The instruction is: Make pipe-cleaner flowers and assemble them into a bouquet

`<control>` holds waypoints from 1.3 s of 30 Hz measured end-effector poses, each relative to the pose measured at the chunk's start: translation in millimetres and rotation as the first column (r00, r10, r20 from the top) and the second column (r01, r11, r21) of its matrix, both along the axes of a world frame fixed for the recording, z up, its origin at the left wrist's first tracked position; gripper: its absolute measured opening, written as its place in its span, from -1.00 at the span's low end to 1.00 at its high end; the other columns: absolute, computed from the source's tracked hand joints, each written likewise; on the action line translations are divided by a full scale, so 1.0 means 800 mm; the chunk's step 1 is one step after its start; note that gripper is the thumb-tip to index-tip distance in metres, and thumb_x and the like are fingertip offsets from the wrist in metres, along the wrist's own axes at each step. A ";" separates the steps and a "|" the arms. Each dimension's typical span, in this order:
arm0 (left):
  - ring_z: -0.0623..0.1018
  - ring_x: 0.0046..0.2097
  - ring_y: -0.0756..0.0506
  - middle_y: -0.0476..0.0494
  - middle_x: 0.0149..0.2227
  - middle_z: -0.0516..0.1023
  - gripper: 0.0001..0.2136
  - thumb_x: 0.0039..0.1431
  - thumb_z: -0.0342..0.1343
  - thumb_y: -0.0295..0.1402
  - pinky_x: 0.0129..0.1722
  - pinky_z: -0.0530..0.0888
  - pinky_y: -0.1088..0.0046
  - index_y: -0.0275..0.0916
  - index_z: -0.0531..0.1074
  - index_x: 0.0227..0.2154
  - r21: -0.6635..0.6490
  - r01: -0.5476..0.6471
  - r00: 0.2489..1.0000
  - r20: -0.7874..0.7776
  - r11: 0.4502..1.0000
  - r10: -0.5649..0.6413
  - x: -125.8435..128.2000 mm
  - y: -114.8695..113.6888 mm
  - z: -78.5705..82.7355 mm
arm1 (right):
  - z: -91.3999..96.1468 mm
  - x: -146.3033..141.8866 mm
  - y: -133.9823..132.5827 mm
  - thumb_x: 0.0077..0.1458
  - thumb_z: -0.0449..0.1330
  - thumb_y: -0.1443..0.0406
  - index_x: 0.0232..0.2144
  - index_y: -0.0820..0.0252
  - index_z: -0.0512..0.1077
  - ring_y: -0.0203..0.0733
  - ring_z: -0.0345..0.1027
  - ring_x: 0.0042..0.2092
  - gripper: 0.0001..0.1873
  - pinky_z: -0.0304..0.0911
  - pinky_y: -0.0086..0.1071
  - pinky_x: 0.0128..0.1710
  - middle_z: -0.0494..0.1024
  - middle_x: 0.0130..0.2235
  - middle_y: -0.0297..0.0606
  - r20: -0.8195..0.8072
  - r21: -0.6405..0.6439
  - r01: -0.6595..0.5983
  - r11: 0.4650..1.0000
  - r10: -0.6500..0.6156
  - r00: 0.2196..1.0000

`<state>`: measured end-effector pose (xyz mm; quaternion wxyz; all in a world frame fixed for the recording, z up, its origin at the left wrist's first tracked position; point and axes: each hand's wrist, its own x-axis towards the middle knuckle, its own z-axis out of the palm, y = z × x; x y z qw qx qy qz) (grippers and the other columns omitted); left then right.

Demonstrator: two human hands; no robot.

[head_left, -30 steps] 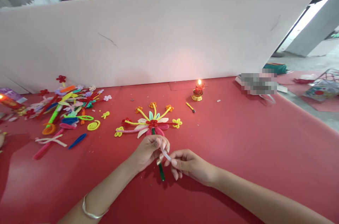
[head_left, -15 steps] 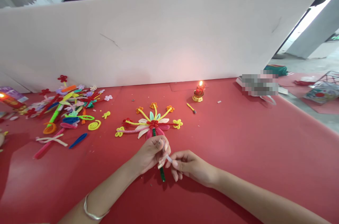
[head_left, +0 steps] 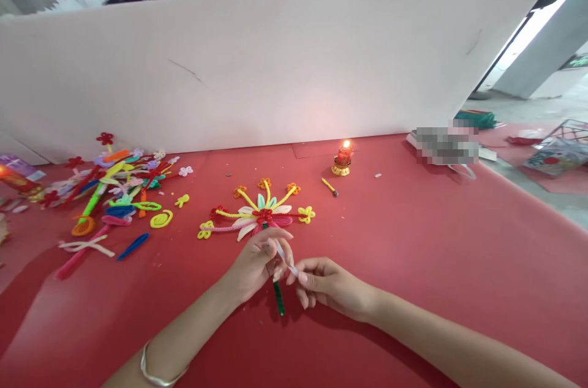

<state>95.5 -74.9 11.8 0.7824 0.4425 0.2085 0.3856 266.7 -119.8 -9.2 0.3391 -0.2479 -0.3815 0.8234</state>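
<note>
A flower made of pipe cleaners (head_left: pixel 265 215) lies flat on the red table in front of me, with white and pink petals, yellow stalks and small looped blossoms. Its green stem (head_left: pixel 279 299) runs under my left hand (head_left: pixel 257 262) and shows again below it. Between that hand's thumb and curled fingers is a narrow pale strip (head_left: pixel 293 270), which looks soft or shiny. The strip's other end is pinched by the thumb and forefinger of my right hand (head_left: pixel 331 287), just to the right. Whether my left fingers also grip the stem is hidden.
A lit red candle (head_left: pixel 342 158) on a gold base stands behind, near a yellow burnt-tipped stick (head_left: pixel 329 186). Another lit candle (head_left: pixel 18 181) is at far left, beside a pile of colourful pipe-cleaner pieces (head_left: pixel 124 177). A white panel (head_left: pixel 275 70) borders the table's back.
My left forefinger has lifted and stretched out, and more of the pale strip shows between my hands. My right hand keeps its pinch. The view has shifted slightly.
</note>
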 end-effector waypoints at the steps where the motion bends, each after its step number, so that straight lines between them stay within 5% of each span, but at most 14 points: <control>1: 0.32 -0.65 0.13 -0.01 -0.55 0.46 -0.73 0.01 0.18 -0.15 -0.68 0.22 0.66 -0.23 0.46 -0.29 0.008 -0.005 1.000 -0.006 1.000 0.005 0.000 0.000 0.000 | 0.001 0.000 0.000 -0.04 0.26 0.10 -0.34 0.31 0.45 -0.44 0.22 -0.53 -0.64 0.05 -0.49 -0.46 0.42 -0.56 -0.36 0.001 -0.002 -0.001 1.000 0.001 1.000; 22: 0.26 -0.64 0.13 -0.04 -0.57 0.44 -0.65 -0.11 0.23 -0.07 -0.68 0.14 0.63 -0.23 0.55 -0.34 0.063 0.016 0.995 -0.101 0.998 -0.009 -0.003 0.001 0.010 | 0.004 0.001 0.001 0.04 0.18 0.08 -0.31 0.33 0.44 -0.39 0.30 -0.49 -0.62 0.11 -0.48 -0.43 0.46 -0.54 -0.30 0.014 0.013 -0.036 0.999 0.036 0.999; 27: 0.25 -0.66 0.13 -0.01 -0.57 0.44 -0.58 -0.14 0.24 -0.06 -0.73 0.17 0.66 -0.18 0.50 -0.22 0.088 0.093 0.994 -0.067 0.992 -0.087 -0.005 0.000 0.007 | 0.001 0.000 0.000 0.07 0.17 0.10 -0.31 0.35 0.42 -0.39 0.32 -0.46 -0.64 0.15 -0.48 -0.42 0.48 -0.49 -0.26 -0.015 0.048 -0.050 0.998 0.051 0.999; 39: 0.23 -0.70 0.19 0.01 -0.53 0.43 -0.62 -0.22 0.30 -0.13 -0.76 0.20 0.70 -0.24 0.50 -0.32 0.011 0.171 0.985 0.003 0.985 -0.171 -0.003 -0.003 0.013 | -0.007 -0.001 0.001 -0.04 0.28 0.14 -0.38 0.26 0.28 -0.38 0.35 -0.47 -0.66 0.13 -0.48 -0.46 0.44 -0.52 -0.37 -0.034 0.029 -0.009 1.000 0.009 0.999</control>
